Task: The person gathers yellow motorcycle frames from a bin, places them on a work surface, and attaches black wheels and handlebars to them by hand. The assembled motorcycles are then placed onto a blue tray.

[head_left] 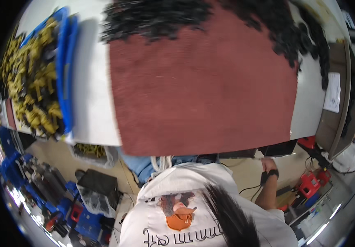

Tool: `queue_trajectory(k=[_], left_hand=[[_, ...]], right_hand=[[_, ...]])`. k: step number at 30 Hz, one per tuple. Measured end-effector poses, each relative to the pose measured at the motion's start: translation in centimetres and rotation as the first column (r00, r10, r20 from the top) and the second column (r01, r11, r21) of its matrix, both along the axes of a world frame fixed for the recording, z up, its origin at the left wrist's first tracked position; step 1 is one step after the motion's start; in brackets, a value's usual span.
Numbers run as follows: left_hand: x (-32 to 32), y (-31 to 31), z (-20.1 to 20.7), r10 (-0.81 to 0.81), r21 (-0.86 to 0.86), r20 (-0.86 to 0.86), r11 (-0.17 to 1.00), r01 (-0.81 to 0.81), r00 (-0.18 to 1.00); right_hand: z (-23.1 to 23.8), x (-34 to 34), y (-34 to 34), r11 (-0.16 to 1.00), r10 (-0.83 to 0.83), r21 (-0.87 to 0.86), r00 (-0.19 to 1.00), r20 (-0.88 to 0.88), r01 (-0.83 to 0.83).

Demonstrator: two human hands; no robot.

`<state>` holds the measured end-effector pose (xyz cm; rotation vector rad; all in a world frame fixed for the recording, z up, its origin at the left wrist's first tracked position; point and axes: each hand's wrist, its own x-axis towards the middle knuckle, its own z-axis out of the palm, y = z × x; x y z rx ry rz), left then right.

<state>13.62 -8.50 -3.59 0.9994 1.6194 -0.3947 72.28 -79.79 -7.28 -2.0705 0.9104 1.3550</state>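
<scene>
My right hand [269, 165], with a black band [273, 173] on the wrist, hangs by my side just off the table's front edge. It is small and blurred here, so its fingers do not show clearly. My left hand is out of sight. In front of me a reddish-brown cloth mat [202, 90] covers the middle of the white table [93, 82]. Across its far side lies a heap of small black pieces [157, 18]. Another pile of black pieces [282, 35] spreads over the far right corner of the mat.
At the left a blue tray [65, 74] holds many yellow and black pieces [37, 78]. Below it stands a bin [93, 154] lined with clear plastic. A grey panel [334, 99] borders the right side, with another person [348, 160] beyond it. Red machines [309, 184] stand lower right.
</scene>
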Motion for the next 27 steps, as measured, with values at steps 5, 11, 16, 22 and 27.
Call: queue_trajectory(k=[5, 11, 16, 22, 27], left_hand=[[-0.9, -2.1, 1.1, -0.179, 0.068, -0.108, 0.980, 0.187, 0.978], [4.5, 1.6, 3.3, 0.205, 0.271, -0.348, 0.956, -0.112, 0.915], [17.8, 0.4, 7.1, -0.219, 0.141, -0.280, 0.954, 0.265, 0.935], [26.7, 2.7, 7.7, -0.616, 0.109, -0.286, 0.740, 0.664, 0.734], [39.8, 0.5, 16.0, -0.836, 0.398, -0.299, 0.330, 0.856, 0.460]], right_hand=[[2.4, 10.7, 12.1, 0.986, 0.148, 0.001, 0.894, 0.423, -0.164], [-2.4, 10.5, 13.7, 0.916, 0.324, 0.095, 0.859, 0.396, -0.389], [-5.8, 6.7, 17.9, 0.853, 0.365, 0.145, 0.771, 0.522, -0.501], [-5.2, 4.2, 20.4, 0.773, 0.472, -0.115, 0.444, 0.762, -0.624], [9.3, 3.6, 21.9, 0.792, 0.451, 0.026, 0.612, 0.650, -0.611]])
